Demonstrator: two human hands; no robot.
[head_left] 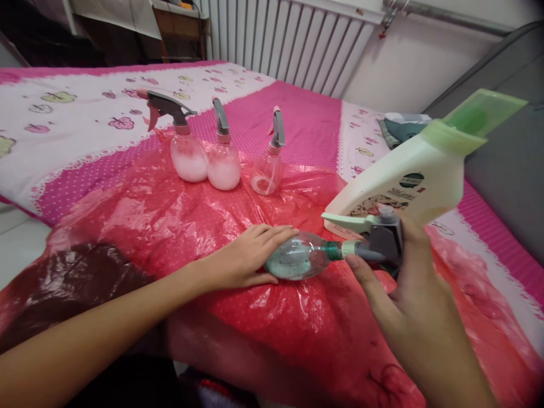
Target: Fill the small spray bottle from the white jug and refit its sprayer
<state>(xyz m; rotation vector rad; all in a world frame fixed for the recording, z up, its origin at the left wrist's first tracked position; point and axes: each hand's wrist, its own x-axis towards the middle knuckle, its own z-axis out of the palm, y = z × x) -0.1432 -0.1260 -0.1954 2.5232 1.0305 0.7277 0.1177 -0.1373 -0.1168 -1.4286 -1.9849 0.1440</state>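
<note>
A clear green spray bottle (304,258) lies tilted on its side above the red plastic sheet, with pale foamy liquid inside. My left hand (250,255) grips its base end, fingers over the top and thumb beneath. Around the grey and light green spray head (385,241) my right hand (414,300) is closed, its thumb by the collar. Just behind that hand stands a large white detergent bottle (408,175) with a green cap. Three pink spray bottles stand farther back: a foamy left one (189,158), a foamy middle one (224,167) and a nearly see-through right one (267,173).
The red plastic sheet (170,221) is wrinkled over a bed with a pink patterned cover (306,119). A white radiator (280,39) runs along the wall. Folded cloths (402,129) lie at the right, near a grey headboard (505,102).
</note>
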